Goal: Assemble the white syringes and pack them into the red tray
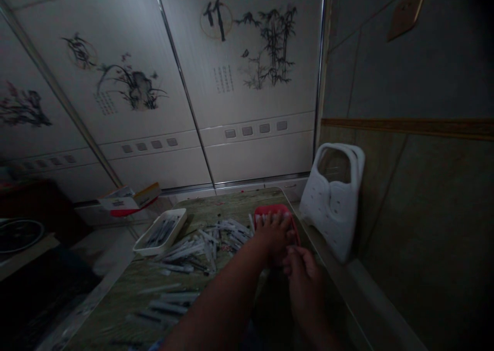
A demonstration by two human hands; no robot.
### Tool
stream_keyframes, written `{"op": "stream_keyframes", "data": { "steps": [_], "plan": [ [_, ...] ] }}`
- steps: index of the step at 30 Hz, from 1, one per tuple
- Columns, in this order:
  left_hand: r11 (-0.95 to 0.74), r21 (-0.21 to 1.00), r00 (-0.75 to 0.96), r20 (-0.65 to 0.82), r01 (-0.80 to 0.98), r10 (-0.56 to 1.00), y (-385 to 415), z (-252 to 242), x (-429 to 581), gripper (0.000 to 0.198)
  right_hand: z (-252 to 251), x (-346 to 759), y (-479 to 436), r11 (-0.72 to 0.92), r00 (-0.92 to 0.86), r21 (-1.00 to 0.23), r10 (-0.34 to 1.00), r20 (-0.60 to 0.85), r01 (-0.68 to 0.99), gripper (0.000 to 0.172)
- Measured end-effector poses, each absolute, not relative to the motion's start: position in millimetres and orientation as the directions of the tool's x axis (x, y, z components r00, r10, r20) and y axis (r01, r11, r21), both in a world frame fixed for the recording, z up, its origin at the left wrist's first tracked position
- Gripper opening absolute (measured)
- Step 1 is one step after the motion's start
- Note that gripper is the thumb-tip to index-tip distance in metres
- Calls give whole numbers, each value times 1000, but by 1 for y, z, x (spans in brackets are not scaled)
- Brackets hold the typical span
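Observation:
My left hand point(273, 233) reaches over a red basket point(270, 208), its fingers spread and lying on pale contents that are mostly hidden beneath it. Beside the basket's near right corner is my right hand point(304, 274), thumb and fingers pinched together. Whatever that pinch may hold is too dark and small to make out. Left of the basket lies a loose heap of slim, whitish pen-like pieces point(198, 245). More of these pieces point(170, 304) are spread closer to me, blurred. A white tray point(179, 217) with dark, slender pen-like pieces inside stands at the table's left.
The wood-patterned table point(227, 202) stands before white cabinet doors point(254, 160). A folded white plastic seat point(334, 202) leans at the tiled right wall. An open carton point(129, 199) rests beyond the left edge. A dark round object point(21, 235) lies far left.

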State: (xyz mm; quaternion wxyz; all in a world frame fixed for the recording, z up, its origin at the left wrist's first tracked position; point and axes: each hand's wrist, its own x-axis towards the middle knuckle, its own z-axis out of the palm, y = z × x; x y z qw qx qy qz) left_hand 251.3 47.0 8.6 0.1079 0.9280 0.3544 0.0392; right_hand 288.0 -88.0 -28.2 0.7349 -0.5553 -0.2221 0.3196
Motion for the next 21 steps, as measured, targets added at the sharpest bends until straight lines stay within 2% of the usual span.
{"op": "stream_keyframes", "data": {
  "steps": [4, 11, 16, 19, 21],
  "plan": [
    [-730, 261, 743, 67, 632, 666, 46, 14, 250, 66, -29, 289, -88, 188, 711, -958, 702, -24, -218, 36],
    [-743, 322, 677, 309, 587, 669, 33, 34, 226, 52, -29, 288, -88, 154, 735, -976, 678, -10, -156, 38],
    [-727, 383, 595, 418, 570, 686, -11, 31, 177, 44, -31, 283, -89, 145, 708, -981, 706, 11, -129, 36],
    [-735, 478, 503, 536, 481, 677, -44, 21, 141, 38, -29, 279, -91, 121, 695, -986, 719, 6, -116, 36],
    [-712, 512, 468, 537, 481, 702, -64, 16, 116, 36, -26, 276, -93, 84, 690, -992, 723, -5, -94, 35]
  ]
}}
